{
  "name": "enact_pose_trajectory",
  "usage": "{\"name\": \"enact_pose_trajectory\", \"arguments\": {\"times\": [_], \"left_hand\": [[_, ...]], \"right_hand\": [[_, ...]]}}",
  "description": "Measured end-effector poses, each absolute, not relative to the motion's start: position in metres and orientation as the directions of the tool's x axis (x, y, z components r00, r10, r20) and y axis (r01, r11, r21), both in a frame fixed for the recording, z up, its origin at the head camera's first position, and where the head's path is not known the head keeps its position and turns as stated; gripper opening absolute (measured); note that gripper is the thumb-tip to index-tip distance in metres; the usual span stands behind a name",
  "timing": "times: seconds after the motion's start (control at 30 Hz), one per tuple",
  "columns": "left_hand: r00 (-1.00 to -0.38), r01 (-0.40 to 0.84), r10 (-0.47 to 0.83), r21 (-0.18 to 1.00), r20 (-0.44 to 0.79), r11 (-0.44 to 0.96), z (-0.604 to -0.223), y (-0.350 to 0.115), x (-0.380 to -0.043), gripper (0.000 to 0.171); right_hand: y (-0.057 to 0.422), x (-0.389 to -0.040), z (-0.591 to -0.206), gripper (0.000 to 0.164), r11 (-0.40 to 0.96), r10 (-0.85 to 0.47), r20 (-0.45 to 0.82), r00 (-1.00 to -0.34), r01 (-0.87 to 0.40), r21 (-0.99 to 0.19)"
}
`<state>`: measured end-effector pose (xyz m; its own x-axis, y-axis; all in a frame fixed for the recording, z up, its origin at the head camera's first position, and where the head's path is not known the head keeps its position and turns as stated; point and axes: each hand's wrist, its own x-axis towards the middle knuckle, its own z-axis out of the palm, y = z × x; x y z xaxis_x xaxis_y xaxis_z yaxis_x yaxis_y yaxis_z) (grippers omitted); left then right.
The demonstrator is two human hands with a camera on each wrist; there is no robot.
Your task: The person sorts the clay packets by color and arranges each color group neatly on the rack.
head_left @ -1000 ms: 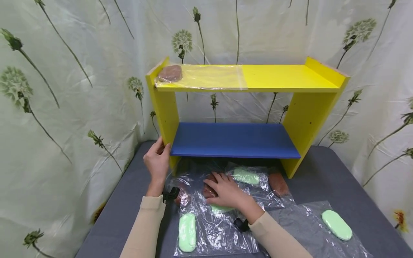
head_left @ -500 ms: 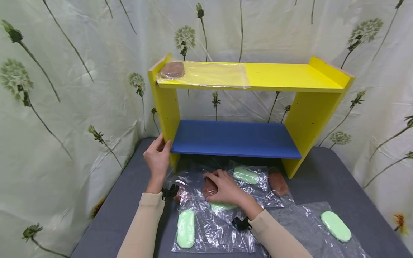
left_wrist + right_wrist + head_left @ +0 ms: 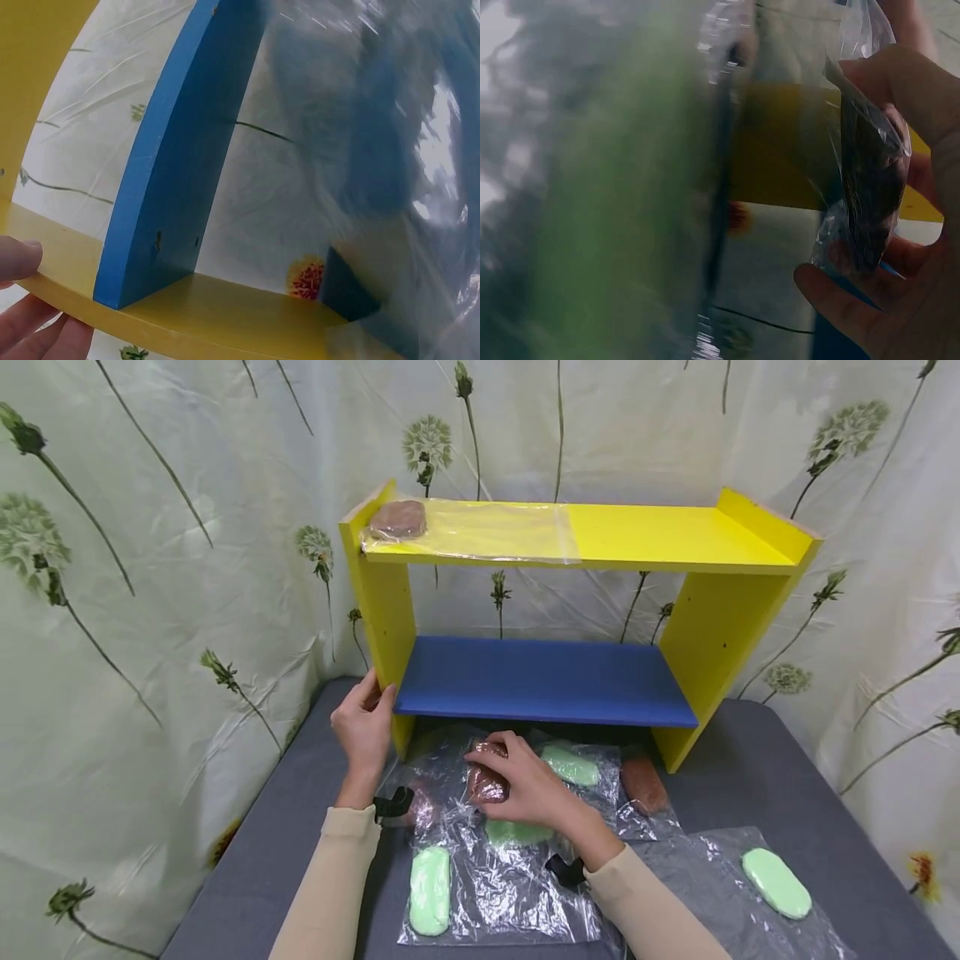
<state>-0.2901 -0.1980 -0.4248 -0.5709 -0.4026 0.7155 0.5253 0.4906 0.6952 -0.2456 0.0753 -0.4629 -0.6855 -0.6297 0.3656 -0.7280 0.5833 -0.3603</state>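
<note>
A yellow shelf unit (image 3: 738, 643) with a blue lower shelf (image 3: 547, 681) stands on the dark table. My left hand (image 3: 363, 727) grips the front edge of its left side panel, thumb on one side and fingers on the other, as the left wrist view (image 3: 34, 292) shows too. In front of the unit, my right hand (image 3: 525, 781) holds a brown bar (image 3: 486, 775) wrapped in clear plastic. The right wrist view shows this bar (image 3: 874, 180) tilted up between thumb and fingers. Below that hand lies a green bar (image 3: 517, 833) in a clear bag.
Another bagged brown bar (image 3: 399, 518) lies on the yellow top shelf at left. Around the right hand are bagged green bars (image 3: 430, 891) and a brown bar (image 3: 643, 785). One more green bar (image 3: 777, 883) lies at right. A flowered curtain (image 3: 187, 568) hangs behind.
The right hand's fingers have gone from lying over the brown bar to gripping it, and the bar has risen and shifted slightly toward the shelf. The left hand stays on the panel.
</note>
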Motion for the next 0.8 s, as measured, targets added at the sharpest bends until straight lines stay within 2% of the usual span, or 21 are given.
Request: {"name": "enact_pose_trajectory", "arguments": {"times": [0.17,0.47,0.7,0.8], "left_hand": [[-0.567,0.522,-0.397,0.688,0.721,0.504,-0.425,-0.198,-0.291,0.046],[-0.581,0.516,-0.406,0.705,0.705,0.486,-0.427,-0.198,-0.292,0.046],[-0.579,0.517,-0.406,0.704,0.707,0.488,-0.427,-0.198,-0.291,0.044],[-0.574,0.526,-0.405,0.7,0.711,0.484,-0.425,-0.198,-0.291,0.045]], "right_hand": [[0.079,-0.238,-0.437,0.068,0.572,-0.64,0.425,-0.64,-0.766,-0.293],[0.096,-0.219,-0.373,0.068,0.506,-0.681,0.537,-0.497,-0.85,-0.146],[0.114,-0.199,-0.312,0.069,0.403,-0.704,0.628,-0.33,-0.915,-0.028],[0.121,-0.195,-0.287,0.068,0.366,-0.692,0.688,-0.22,-0.928,0.071]]}}
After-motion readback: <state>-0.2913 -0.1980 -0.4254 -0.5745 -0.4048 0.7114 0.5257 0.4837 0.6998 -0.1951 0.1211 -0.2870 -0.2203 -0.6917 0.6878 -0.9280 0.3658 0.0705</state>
